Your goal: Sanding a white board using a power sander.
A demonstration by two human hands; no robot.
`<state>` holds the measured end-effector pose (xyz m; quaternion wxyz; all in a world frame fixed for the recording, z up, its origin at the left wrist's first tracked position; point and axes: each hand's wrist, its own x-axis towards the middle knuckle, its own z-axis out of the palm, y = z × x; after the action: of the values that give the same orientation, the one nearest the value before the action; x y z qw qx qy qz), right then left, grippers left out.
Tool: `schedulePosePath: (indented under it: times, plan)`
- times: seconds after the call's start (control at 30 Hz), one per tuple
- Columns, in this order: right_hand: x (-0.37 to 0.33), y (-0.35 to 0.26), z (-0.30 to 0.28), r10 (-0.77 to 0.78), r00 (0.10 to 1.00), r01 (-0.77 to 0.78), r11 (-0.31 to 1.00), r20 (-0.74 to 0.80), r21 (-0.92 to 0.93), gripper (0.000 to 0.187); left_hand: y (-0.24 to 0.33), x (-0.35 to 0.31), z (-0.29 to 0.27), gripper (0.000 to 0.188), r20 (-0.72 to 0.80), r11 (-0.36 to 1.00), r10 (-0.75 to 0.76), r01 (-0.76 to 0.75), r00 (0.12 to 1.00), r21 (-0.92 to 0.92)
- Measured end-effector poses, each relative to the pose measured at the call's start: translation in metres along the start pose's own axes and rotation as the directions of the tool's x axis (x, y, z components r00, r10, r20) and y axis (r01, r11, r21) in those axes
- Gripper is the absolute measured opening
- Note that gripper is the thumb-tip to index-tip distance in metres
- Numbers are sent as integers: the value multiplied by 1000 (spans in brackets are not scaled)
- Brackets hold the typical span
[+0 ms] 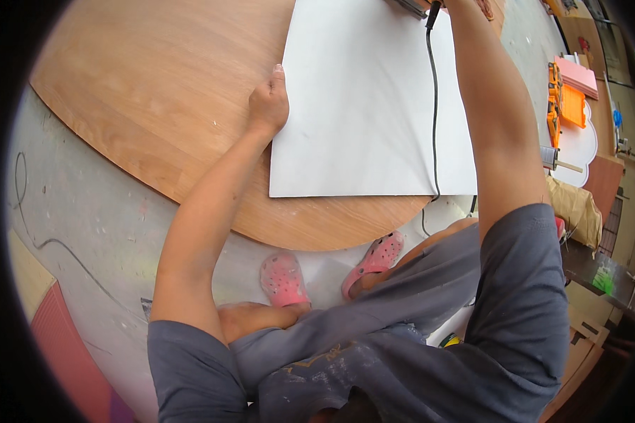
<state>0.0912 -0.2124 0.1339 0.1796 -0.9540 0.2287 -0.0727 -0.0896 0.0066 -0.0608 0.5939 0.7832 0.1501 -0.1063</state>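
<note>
Single view: head-worn fisheye, looking steeply down from above the person's shoulders. Landmark is the white sheet (367, 106), upper centre, lying on the round wooden board (155, 106). Camera sits close: torso and pink clogs (283, 280) fill the frame below the sheet. Floor (85, 211) lies left of the sheet, orange case (564, 106) right. Edges bend and go dark at the rim. No second view, no overlap.
</note>
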Motion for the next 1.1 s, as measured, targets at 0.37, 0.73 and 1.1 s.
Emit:
schedulePosePath:
  times: [0.37, 0.73, 1.1]
  plan:
    - [89, 92, 25, -716, 658, 603, 317, 232, -733, 65, -5, 7, 13, 68, 10, 998, 47, -46, 999, -42]
    - [24, 30, 12, -65, 997, 63, 995, -31, -82, 72, -6, 5, 2, 70, -24, 1000, 3, -3, 1000, -8]
    - [-49, 95, 3, -249, 955, 267, 957, 159, -110, 86, -8, 5, 2, 73, -28, 999, 20, -19, 999, 41]
